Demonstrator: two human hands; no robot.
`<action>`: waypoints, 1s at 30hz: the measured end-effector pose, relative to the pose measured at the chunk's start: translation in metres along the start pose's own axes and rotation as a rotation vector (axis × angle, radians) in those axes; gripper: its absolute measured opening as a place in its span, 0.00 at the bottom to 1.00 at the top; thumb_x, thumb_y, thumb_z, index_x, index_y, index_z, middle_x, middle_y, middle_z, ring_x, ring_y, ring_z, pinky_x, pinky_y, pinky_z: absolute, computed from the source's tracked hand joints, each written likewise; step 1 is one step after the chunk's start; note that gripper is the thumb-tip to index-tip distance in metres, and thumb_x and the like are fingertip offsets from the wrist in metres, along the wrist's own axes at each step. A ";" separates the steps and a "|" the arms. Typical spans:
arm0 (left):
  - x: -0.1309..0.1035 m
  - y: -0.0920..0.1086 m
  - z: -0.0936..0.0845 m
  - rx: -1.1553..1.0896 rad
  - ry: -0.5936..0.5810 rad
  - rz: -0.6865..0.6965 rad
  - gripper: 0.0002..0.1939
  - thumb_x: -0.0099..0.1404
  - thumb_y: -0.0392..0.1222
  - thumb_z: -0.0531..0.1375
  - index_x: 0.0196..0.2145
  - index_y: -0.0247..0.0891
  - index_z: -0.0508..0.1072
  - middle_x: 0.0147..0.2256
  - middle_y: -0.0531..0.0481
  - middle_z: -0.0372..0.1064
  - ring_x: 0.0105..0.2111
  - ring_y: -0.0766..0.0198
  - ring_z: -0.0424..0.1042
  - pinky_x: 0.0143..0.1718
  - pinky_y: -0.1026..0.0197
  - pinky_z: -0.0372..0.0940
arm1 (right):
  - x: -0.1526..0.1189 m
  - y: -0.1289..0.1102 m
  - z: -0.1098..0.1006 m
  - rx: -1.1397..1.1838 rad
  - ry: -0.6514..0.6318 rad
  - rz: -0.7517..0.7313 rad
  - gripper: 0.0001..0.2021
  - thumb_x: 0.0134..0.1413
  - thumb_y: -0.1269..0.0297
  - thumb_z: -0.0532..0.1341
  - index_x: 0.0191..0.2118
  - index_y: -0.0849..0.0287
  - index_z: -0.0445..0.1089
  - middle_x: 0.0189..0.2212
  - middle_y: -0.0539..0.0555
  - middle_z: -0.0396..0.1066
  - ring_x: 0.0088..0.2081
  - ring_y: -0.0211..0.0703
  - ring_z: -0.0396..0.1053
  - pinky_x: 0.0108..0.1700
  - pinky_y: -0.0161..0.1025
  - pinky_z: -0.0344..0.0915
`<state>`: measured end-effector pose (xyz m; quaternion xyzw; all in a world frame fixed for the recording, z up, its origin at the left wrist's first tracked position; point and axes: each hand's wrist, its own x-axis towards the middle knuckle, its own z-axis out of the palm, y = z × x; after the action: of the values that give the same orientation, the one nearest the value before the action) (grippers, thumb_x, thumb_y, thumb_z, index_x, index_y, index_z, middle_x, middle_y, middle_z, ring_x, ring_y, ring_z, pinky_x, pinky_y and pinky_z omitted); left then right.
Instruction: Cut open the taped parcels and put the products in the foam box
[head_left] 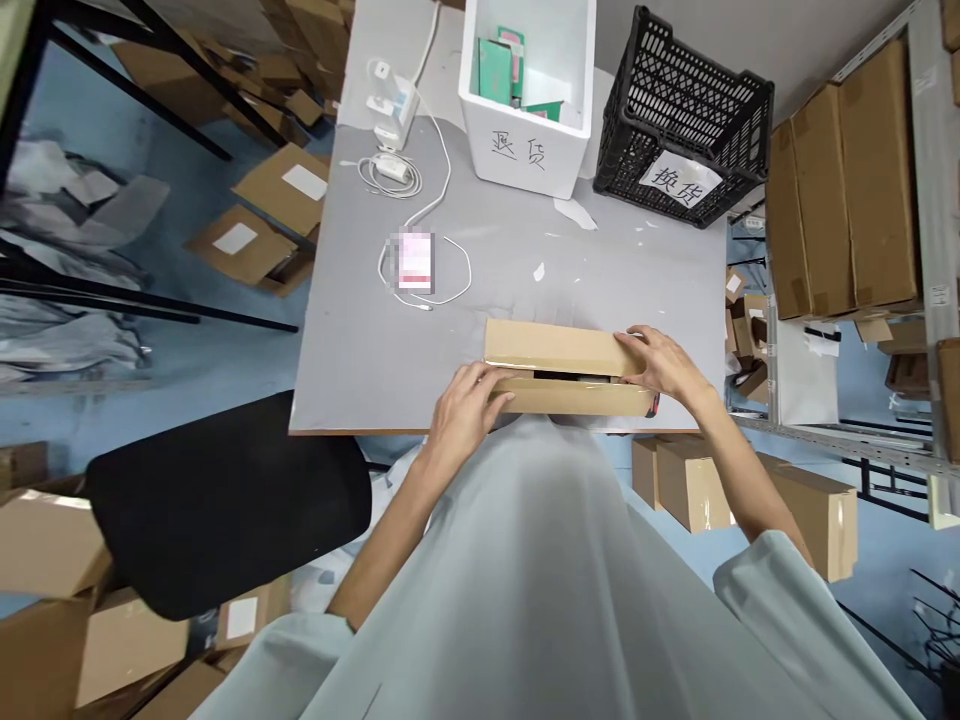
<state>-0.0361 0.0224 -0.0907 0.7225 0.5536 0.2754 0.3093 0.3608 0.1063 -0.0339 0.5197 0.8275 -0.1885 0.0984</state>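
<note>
— While both hands are on the cardboard box [559,365], what matters most for folding it shut cleanly?

— Even pressure from both ends, I'd judge. The box lies at the near edge of the desk [375,340], right in front of the person, with its top flaps not quite met; a dark slit shows between them. Pressing one end harder would likely skew the far flap over the near one.

— How is the left hand [465,405] placed?

— It rests on the left end of the box, palm down, fingers together and curled over the near flap, thumb lying along the top edge. The forearm comes up from the lower left, bare below a pale sleeve, with the wrist fairly straight.

— And the right hand [664,365]?

— It is at the right end, fingers spread and laid flat over the far flap, pressing down rather than pinching. The elbow is bent outward, so the wrist cocks inward toward the box.

— Anything close enough to get in the way?

— Not really. A blurred phone [415,260] with a white cable [450,170] lies farther out on the desk, well apart from the box. A white bin [525,150] and a black crate [682,110] stand at the far edge. I'd keep the box square to the desk edge so it doesn't slide off toward the lap.
</note>
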 end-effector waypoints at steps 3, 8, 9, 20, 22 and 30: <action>-0.008 0.008 -0.002 -0.008 0.057 0.016 0.11 0.82 0.50 0.62 0.48 0.46 0.83 0.46 0.43 0.80 0.47 0.49 0.78 0.48 0.51 0.73 | -0.002 0.005 0.002 -0.078 -0.038 -0.081 0.38 0.70 0.58 0.67 0.80 0.61 0.63 0.76 0.72 0.64 0.73 0.72 0.69 0.74 0.67 0.69; -0.019 0.017 -0.008 -0.004 0.070 0.013 0.14 0.83 0.49 0.60 0.40 0.48 0.83 0.41 0.45 0.81 0.42 0.51 0.79 0.45 0.51 0.72 | 0.005 0.021 0.005 -0.097 -0.055 -0.154 0.34 0.79 0.55 0.54 0.81 0.66 0.59 0.80 0.72 0.61 0.78 0.70 0.63 0.78 0.67 0.65; -0.020 0.017 -0.009 -0.008 0.065 0.007 0.14 0.83 0.48 0.60 0.40 0.48 0.83 0.41 0.45 0.82 0.42 0.51 0.79 0.44 0.51 0.72 | 0.008 0.024 0.004 -0.097 -0.056 -0.154 0.34 0.80 0.54 0.52 0.81 0.67 0.59 0.79 0.72 0.62 0.78 0.69 0.64 0.77 0.66 0.65; 0.035 -0.032 0.000 -0.294 0.042 -0.352 0.38 0.61 0.63 0.77 0.63 0.43 0.81 0.64 0.36 0.76 0.54 0.46 0.80 0.50 0.48 0.79 | 0.023 0.024 0.030 -0.104 0.009 -0.105 0.36 0.76 0.59 0.57 0.82 0.68 0.58 0.83 0.70 0.53 0.83 0.70 0.53 0.83 0.69 0.51; 0.051 -0.047 0.002 -0.228 -0.028 -0.256 0.58 0.58 0.64 0.79 0.79 0.45 0.65 0.79 0.32 0.58 0.70 0.39 0.71 0.63 0.43 0.76 | 0.026 0.027 0.037 -0.094 0.017 -0.092 0.36 0.78 0.57 0.56 0.83 0.67 0.58 0.83 0.70 0.52 0.84 0.68 0.51 0.84 0.68 0.48; 0.075 -0.062 0.006 0.288 -0.260 0.029 0.39 0.84 0.55 0.54 0.82 0.30 0.56 0.80 0.18 0.51 0.79 0.26 0.59 0.70 0.28 0.69 | 0.040 0.054 0.065 -0.080 0.177 -0.139 0.33 0.81 0.51 0.55 0.82 0.60 0.62 0.81 0.68 0.60 0.81 0.66 0.59 0.82 0.68 0.55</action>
<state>-0.0533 0.1060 -0.1368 0.7968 0.5321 0.1023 0.2676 0.3900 0.1329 -0.1188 0.4713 0.8738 -0.1150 0.0324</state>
